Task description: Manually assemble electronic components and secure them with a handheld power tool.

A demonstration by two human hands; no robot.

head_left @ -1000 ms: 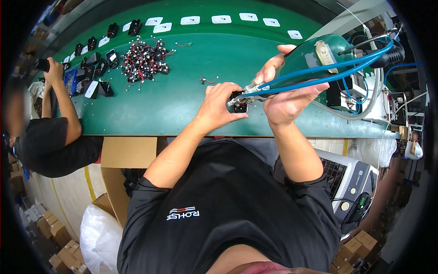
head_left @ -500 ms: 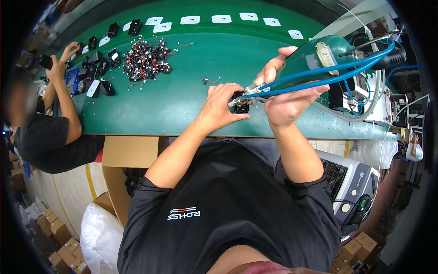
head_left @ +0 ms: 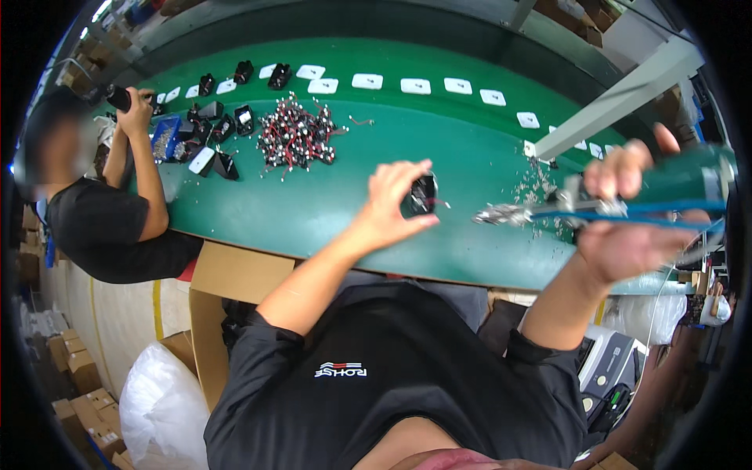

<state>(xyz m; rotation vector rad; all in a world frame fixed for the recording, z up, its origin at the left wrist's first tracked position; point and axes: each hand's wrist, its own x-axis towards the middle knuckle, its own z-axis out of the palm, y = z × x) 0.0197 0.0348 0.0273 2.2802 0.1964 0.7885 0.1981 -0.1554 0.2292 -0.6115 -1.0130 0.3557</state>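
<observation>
Above the near part of the green bench, my left hand [head_left: 390,205] is closed around a small open black plastic housing [head_left: 421,196]. A short wire with a small connector [head_left: 442,204] pokes out of its right side. To the right, my right hand [head_left: 615,211] is wrapped around the front of a green power screwdriver [head_left: 681,182] with blue hoses [head_left: 658,210]. Motion blurs that hand and the tool. The metal nose [head_left: 505,213] points left toward the housing, with a gap between them.
Beyond my left hand lies a heap of small wired parts [head_left: 298,135]. Black housings [head_left: 223,128] and a blue tray [head_left: 165,139] are near a co-worker [head_left: 102,204]. White cards [head_left: 366,81] line the back. Small metal bits [head_left: 533,184] lie scattered below a grey post [head_left: 611,102].
My right hand has drawn the screwdriver away to the right, off the housing. My left hand still holds the housing. The whole view has shifted.
</observation>
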